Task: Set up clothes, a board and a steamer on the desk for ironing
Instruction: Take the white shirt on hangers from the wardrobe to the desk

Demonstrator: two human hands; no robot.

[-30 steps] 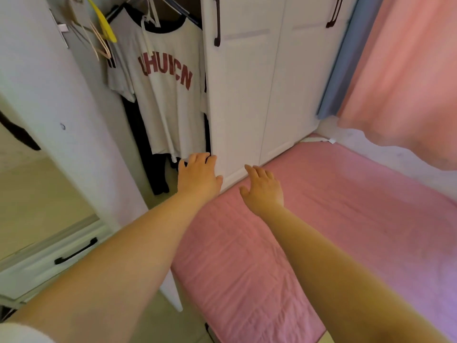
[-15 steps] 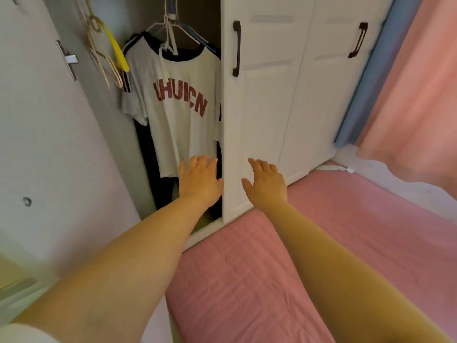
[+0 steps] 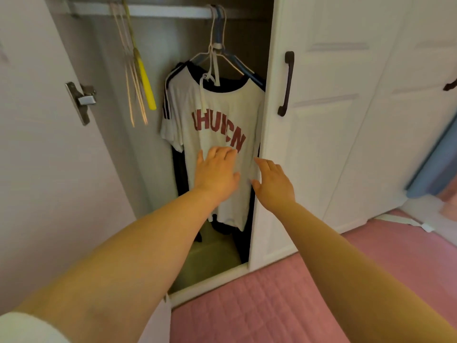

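Open white wardrobe [image 3: 321,144], left door [image 3: 37,169] swung wide, right door shut with a dark bar handle [image 3: 286,82]. Inside, hanging from a white rail [image 3: 153,11] at the far top: a white short-sleeved T-shirt with dark collar, striped sleeve and red arched lettering [image 3: 217,125], on a pale wire hanger [image 3: 212,53], with a blue hanger [image 3: 237,63] just behind it. Behind the shirt, dark garments [image 3: 179,174], mostly hidden. To the left on the same rail, a bunch of empty thin hangers, pale pink and one yellow [image 3: 141,78], dangling well apart from the shirt.

Left hand [image 3: 216,175] stretched far into the wardrobe, fingers extended and slightly spread, palm forward over the lower front of the shirt, just below the lettering; gripping nothing, contact with the cloth impossible to confirm. Right hand [image 3: 273,185] beside it, to the right, at the shirt's right edge near the shut door's edge, fingers open and loosely curved, thumb out toward the cloth, closed on nothing.

Near, at bottom right, a pink quilted bed cover [image 3: 284,305] reaching the wardrobe base. At far right, a blue curtain [image 3: 435,169].
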